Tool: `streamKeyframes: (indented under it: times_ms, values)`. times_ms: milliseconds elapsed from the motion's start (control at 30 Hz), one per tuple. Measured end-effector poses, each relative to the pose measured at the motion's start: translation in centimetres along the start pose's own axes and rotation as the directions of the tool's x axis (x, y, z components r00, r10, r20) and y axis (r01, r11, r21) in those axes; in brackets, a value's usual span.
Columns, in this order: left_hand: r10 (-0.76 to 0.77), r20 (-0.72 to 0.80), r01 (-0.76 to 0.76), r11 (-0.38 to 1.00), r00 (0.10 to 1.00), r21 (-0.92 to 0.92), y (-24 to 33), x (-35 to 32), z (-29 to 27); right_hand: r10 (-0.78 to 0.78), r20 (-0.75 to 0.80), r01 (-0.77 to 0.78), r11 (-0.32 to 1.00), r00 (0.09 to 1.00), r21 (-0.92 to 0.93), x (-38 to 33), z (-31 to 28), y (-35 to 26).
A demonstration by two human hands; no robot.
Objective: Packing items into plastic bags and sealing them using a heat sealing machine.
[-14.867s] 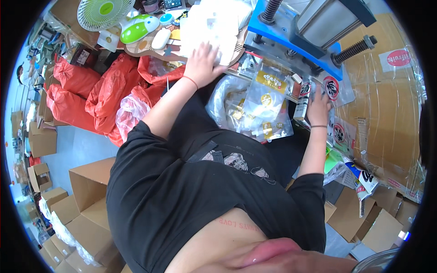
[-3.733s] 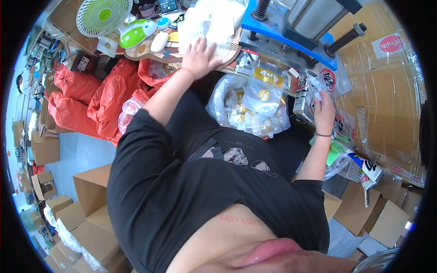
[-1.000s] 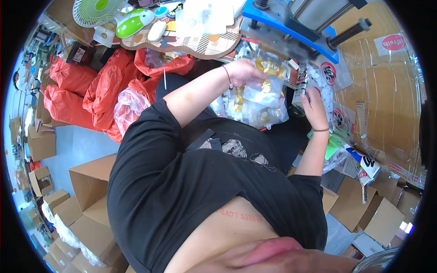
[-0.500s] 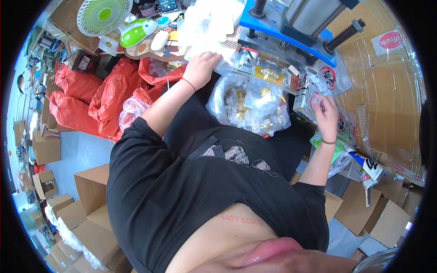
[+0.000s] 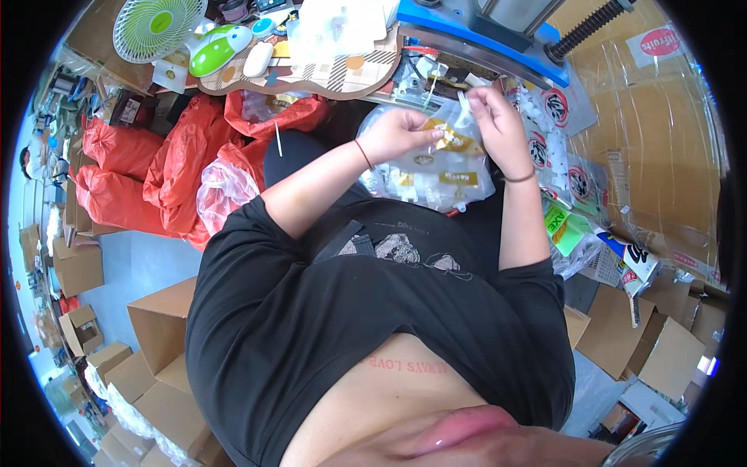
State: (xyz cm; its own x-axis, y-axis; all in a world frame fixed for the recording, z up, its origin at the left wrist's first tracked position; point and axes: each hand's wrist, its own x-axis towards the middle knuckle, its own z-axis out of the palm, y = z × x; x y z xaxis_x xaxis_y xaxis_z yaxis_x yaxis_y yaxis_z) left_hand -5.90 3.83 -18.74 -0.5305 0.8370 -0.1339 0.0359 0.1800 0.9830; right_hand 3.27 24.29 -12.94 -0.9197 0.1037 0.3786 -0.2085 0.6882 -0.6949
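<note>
My left hand [image 5: 395, 138] is closed, its thumb and fingers pinching the edge of a clear plastic bag with a gold label [image 5: 454, 138]. At the bag's far right, my right hand [image 5: 503, 132] pinches with thumb and forefinger at a whitish plastic strip [image 5: 464, 111]. Whether that strip is part of the bag I cannot tell. Below both hands, a large clear sack [image 5: 472, 198] holds several similar bags with gold labels, between my legs.
A blue press [image 5: 482, 43] with springs stands at the far edge. On the patterned board [image 5: 342, 78] lie a white mouse [image 5: 258, 59] and plastic sheets [image 5: 331, 31]; a green-white fan [image 5: 222, 50] stands beside. Red sacks [image 5: 124, 194] fill the left, a large carton [image 5: 661, 148] the right.
My left hand has moved right from the sheets on the board and now grips the gold-labelled bag. My right hand has moved left and away from me, toward that bag. The view has shifted slightly.
</note>
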Motion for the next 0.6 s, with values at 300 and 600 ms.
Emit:
streamKeyframes:
  times_ms: [300,600]
  values:
    - [-0.125,0.259,0.243,0.834,0.958,-0.496,-0.7,1.3,2.5,0.088,-0.021,-0.089,0.914,0.996,-0.395,-1.6,-4.3,3.3]
    - [-0.233,0.197,0.305,0.716,0.952,-0.628,-0.9,7.2,-1.9,0.335,0.097,-0.248,0.836,0.937,-0.490,-4.7,-6.2,10.8]
